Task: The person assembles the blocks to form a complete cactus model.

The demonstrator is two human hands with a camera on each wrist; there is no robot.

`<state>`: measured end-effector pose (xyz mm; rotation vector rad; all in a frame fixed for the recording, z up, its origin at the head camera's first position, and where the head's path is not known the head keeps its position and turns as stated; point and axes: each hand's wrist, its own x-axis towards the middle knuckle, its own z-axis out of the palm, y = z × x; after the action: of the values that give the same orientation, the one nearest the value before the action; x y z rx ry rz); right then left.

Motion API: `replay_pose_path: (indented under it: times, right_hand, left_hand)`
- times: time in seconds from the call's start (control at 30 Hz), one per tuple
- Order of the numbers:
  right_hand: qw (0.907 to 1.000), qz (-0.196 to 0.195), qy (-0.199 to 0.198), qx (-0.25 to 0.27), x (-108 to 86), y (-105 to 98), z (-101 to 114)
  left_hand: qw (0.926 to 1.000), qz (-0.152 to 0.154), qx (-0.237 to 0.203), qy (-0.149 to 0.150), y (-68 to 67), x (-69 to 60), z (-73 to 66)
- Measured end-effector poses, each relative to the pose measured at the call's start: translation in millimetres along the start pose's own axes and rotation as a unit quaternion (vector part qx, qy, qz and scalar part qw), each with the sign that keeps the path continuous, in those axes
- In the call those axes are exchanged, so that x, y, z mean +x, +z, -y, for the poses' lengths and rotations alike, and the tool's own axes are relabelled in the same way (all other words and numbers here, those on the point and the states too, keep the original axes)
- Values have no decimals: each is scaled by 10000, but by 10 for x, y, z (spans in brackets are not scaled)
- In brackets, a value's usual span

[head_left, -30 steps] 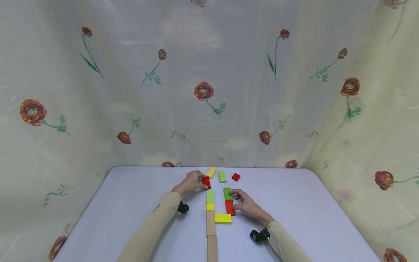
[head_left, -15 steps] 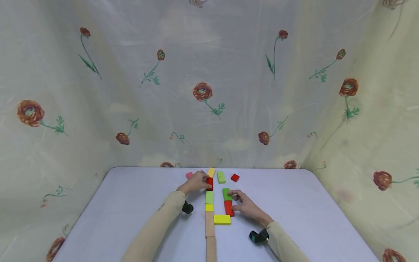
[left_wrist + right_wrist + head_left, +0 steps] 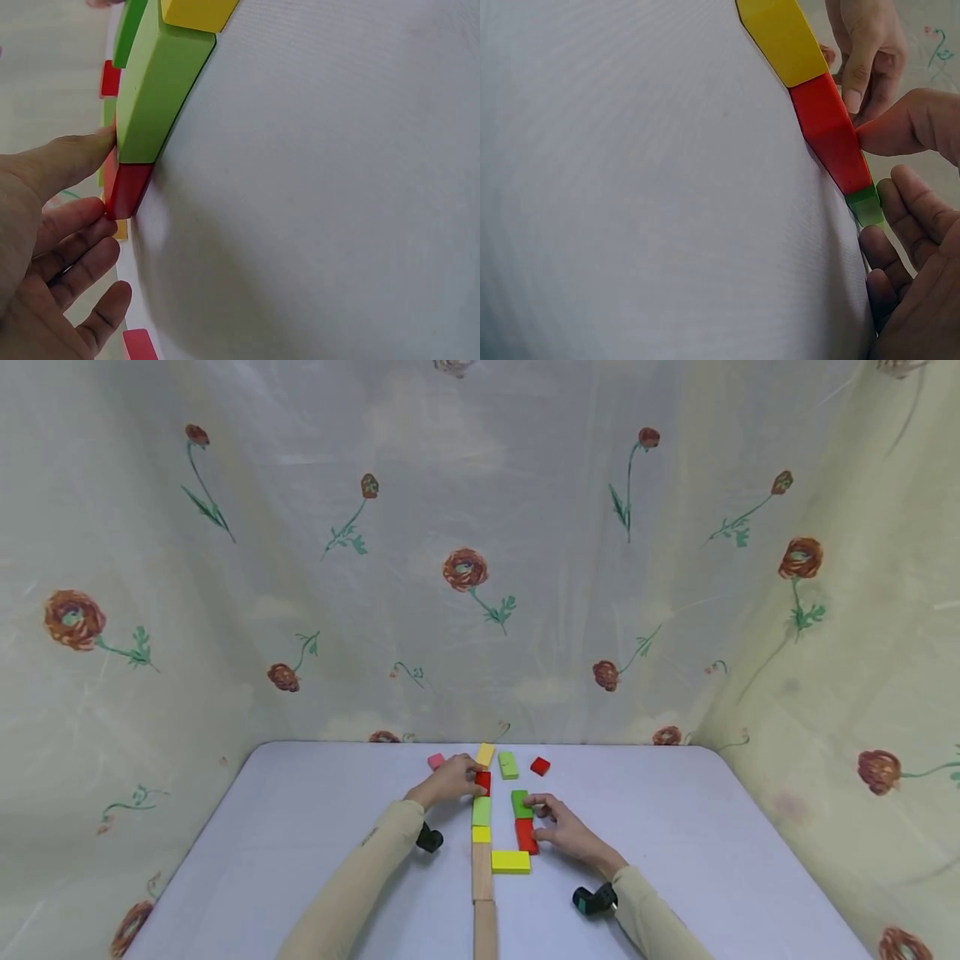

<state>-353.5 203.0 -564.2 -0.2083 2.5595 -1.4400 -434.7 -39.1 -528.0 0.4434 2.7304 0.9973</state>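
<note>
My left hand (image 3: 448,780) holds a dark red block (image 3: 483,783) between thumb and index finger, at the far end of a row. In the left wrist view, this red block (image 3: 129,190) lies end to end against a light green block (image 3: 165,94). My right hand (image 3: 572,835) rests beside a second row, its thumb touching a bright red block (image 3: 527,836) and its index finger on a green block (image 3: 521,805). The right wrist view shows the bright red block (image 3: 831,135) between a yellow block (image 3: 784,41) and the green one, thumb on its upper edge.
A yellow block (image 3: 511,862) lies crosswise between the rows. Wooden blocks (image 3: 482,870) run toward the front edge. Beyond the hands are a pale yellow block (image 3: 485,754), a light green block (image 3: 508,766), a small red block (image 3: 540,766) and a pink block (image 3: 435,762).
My left hand has moved slightly right, bringing the dark red block into line with the row, against the light green block. The right hand has kept its place.
</note>
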Motion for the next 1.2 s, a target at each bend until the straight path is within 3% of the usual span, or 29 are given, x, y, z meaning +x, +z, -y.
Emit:
replay_pose_path:
  times: [0.23,0.83,1.2]
  right_hand:
    - [10000,-16,-1,8,0,-6,13]
    - [9999,65,-115,15,11,-7,-27]
    - [9999,56,-80,48,12,-14,-22]
  left_hand:
    - [9999,-36,-30,-95,4,-11,23]
    - [9998,-68,120,111,4,-17,18]
    - [9999,-93,83,11,-16,-46,-7]
